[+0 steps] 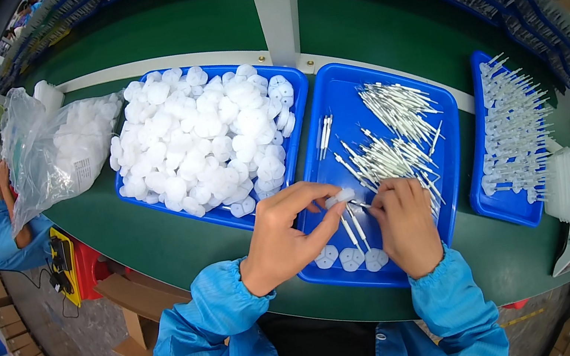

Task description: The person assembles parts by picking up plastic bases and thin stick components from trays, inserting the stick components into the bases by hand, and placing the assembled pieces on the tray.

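Over the near part of a blue tray (458,186), my left hand (286,232) pinches a small translucent white plastic piece (340,197) between thumb and fingertips. Close beside it, my right hand (407,224) has its fingers closed on the end of a thin white rod (360,204), which points at that piece; whether the two touch I cannot tell. Below the hands, three flat lobed white discs (351,259) lie along the tray's near edge, with two slim white rods (358,230) reaching down to them. Heaps of similar rods (401,151) lie farther back in the tray.
A second blue tray (298,100) at left is piled with white lobed discs (195,136). Beside it lies a clear plastic bag (73,149). At right, another blue tray (481,202) holds rods fixed to discs, near stacked clear containers (565,184). A co-worker (1,218) sits at far left.
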`<act>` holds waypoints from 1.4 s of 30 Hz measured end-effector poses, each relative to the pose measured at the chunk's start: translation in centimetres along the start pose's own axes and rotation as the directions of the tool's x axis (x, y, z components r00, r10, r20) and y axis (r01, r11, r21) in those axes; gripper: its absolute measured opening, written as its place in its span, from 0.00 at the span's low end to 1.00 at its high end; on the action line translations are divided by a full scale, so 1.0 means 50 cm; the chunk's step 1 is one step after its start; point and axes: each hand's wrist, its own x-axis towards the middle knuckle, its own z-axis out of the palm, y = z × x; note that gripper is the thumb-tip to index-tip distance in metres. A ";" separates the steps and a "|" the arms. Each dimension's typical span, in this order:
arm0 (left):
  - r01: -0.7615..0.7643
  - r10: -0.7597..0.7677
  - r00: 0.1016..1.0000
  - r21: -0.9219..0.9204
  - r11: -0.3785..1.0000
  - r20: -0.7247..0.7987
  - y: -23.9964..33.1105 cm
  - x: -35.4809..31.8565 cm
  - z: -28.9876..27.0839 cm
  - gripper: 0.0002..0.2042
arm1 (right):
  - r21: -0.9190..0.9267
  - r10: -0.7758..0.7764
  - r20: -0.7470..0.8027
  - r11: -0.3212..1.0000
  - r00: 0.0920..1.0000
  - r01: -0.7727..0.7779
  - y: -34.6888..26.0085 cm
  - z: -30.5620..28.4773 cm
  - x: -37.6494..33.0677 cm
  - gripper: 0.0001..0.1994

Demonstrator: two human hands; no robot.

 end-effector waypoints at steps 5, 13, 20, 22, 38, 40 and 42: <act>0.210 -0.202 0.978 -0.354 0.911 0.061 -0.008 -0.008 0.011 0.11 | 0.371 0.155 -0.109 0.923 0.982 -0.104 -0.016 -0.065 -0.005 0.11; 0.306 -0.260 0.952 -0.424 0.853 0.164 -0.003 -0.010 0.014 0.11 | 0.294 0.054 -0.159 0.956 0.986 -0.005 -0.024 -0.065 -0.017 0.13; 0.281 -0.243 0.959 -0.418 0.864 0.144 0.001 -0.010 0.016 0.11 | 0.240 0.030 -0.185 0.971 0.982 0.016 -0.025 -0.060 -0.020 0.13; 0.273 -0.236 0.962 -0.411 0.870 0.138 -0.001 -0.011 0.017 0.11 | 0.239 0.006 -0.173 0.970 0.985 0.036 -0.023 -0.061 -0.021 0.13; 0.121 -0.105 0.992 -0.252 0.960 0.075 -0.001 -0.010 0.018 0.10 | 0.276 0.054 -0.148 0.961 0.988 -0.011 -0.019 -0.062 -0.015 0.11; -0.022 0.023 1.000 -0.101 0.995 0.007 -0.001 -0.012 0.023 0.10 | 0.271 0.044 -0.145 0.963 0.988 -0.003 -0.019 -0.060 -0.016 0.11; -0.157 0.160 0.986 0.061 0.986 -0.039 0.001 -0.015 0.027 0.10 | 0.287 0.054 -0.165 0.958 0.985 -0.004 -0.021 -0.057 -0.016 0.11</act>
